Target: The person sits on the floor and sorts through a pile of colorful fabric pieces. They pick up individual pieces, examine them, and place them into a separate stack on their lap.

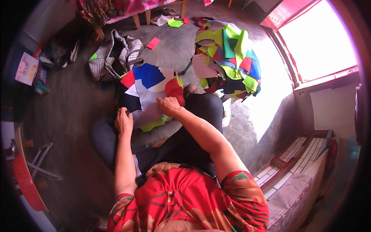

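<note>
In front of my knees lies a stack of fabric scraps in blue (148, 76), red, white, navy and yellow-green. A light grey fabric piece (148, 98) lies over its near side. My left hand (123, 121) is closed at the near left edge of the stack, beside the navy scrap (130, 102); what its fingers pinch is too small to tell. My right hand (170, 106) closes on the right edge of the grey piece, just below a red scrap (175, 90). A yellow-green scrap (152, 125) pokes out beneath the stack.
A large heap of coloured scraps (228, 58) stands to the far right. Beyond the stack sits a checked bag (104, 62), with a red scrap (153, 43) on the floor nearby. Shoes (161, 20) lie under a pink-covered table (131, 5). A bench (293, 158) is at right.
</note>
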{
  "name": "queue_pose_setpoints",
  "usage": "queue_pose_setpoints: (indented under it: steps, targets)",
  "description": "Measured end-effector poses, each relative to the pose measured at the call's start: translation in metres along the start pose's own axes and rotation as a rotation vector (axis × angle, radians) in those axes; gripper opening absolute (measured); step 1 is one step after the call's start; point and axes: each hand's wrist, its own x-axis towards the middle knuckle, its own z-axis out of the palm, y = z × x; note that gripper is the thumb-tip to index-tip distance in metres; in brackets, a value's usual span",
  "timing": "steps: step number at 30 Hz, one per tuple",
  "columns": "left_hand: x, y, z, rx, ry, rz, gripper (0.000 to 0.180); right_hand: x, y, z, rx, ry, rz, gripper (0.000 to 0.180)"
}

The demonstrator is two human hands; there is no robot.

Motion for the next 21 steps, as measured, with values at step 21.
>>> queue_pose_setpoints:
  steps: [21]
  targets:
    - [-0.023,0.031,0.043,0.104,-0.192,0.523,0.067,-0.031,-0.014,-0.105,0.311,0.484,-0.042,0.035]
